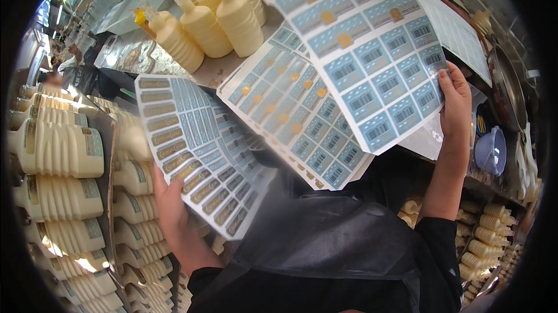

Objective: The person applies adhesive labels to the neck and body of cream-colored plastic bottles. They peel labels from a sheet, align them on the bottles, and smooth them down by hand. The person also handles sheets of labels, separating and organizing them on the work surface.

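My left hand (170, 197) is closed on the edge of a sheet of labels (197, 121) with rows of narrow gold and blue stickers, held tilted above my lap. On the right, my right hand (455, 95) pinches the edge of a larger label sheet (389, 74), raised, with blue barcode stickers and gold-marked ones. Between the two, a stack of similar blue label sheets (290, 104) lies at the table's near edge. The raised right sheet covers part of that stack.
Several cream ribbed bottles (215, 16) stand on the table beyond the sheets. Racks of labelled bottles (70, 144) fill the left side. A lilac basket (491, 150) sits at the right, above more stacked bottles (488, 243). Another person (87, 69) is far left.
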{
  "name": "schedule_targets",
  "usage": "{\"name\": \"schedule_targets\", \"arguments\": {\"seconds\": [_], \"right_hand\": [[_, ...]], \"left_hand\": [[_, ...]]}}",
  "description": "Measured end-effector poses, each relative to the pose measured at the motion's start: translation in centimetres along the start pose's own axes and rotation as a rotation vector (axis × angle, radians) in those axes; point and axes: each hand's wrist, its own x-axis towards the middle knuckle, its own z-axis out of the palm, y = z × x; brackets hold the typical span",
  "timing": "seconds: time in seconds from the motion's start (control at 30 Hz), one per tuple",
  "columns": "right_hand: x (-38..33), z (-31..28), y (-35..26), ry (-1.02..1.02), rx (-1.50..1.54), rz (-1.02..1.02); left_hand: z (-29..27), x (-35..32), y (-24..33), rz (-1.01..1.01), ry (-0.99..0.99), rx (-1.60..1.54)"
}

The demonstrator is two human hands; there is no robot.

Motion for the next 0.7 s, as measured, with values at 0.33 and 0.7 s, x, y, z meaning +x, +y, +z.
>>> {"name": "schedule_targets", "arguments": {"seconds": [0.33, 0.7], "right_hand": [[-1.5, -0.9, -0.8, -0.079, 0.207, 0.094], [-2.4, 1.7, -0.5, -0.125, 0.101, 0.146]], "left_hand": [[2.4, 2.5, -0.5, 0.083, 0.089, -0.328], [5.1, 4.7, -11.4, -0.146, 0.068, -0.196]]}}
